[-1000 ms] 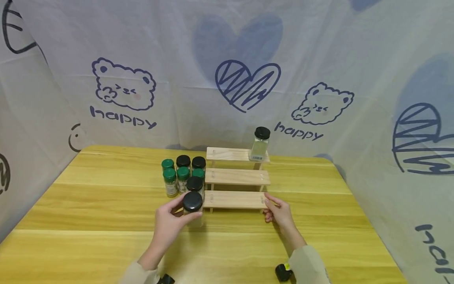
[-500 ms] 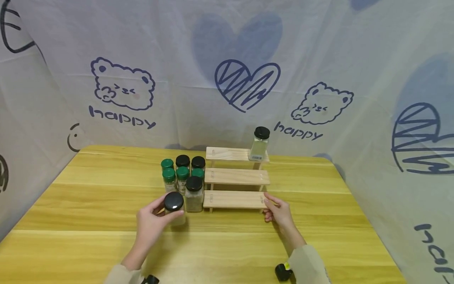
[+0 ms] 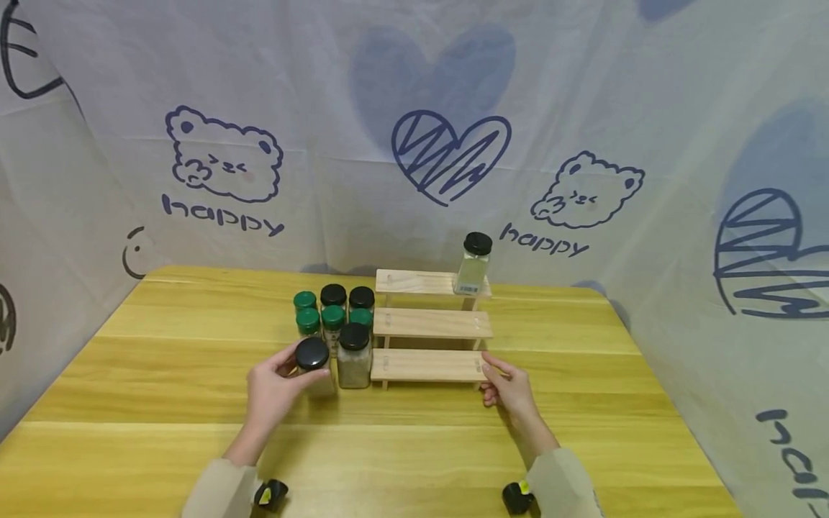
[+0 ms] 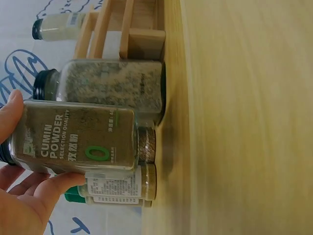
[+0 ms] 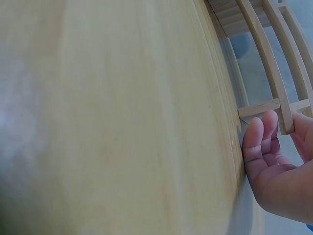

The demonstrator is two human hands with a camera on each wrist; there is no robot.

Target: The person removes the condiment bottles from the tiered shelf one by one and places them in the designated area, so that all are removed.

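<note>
My left hand (image 3: 272,385) grips a square glass jar of cumin powder (image 4: 73,134) with a black lid, thumb and fingers around its upper part. In the left wrist view its base appears raised off the table. Just right of it stands another black-lidded jar (image 3: 354,360) with speckled contents. At the right end of the three-tier wooden rack (image 3: 427,365), my right hand (image 3: 512,388) pinches the lowest shelf between thumb and fingers. One pale-filled, black-lidded jar (image 3: 474,267) stands on the right of the top shelf.
Behind the held jar, green-capped bottles (image 3: 333,318) and black-lidded jars (image 3: 333,296) cluster against the rack's left side. The yellow wooden table (image 3: 414,453) extends to a printed cloth (image 3: 324,180) hanging behind and at the sides.
My left hand has carried the cumin jar leftward from in front of the speckled jar, then slightly away from me to its left side. The right hand keeps its place on the rack.
</note>
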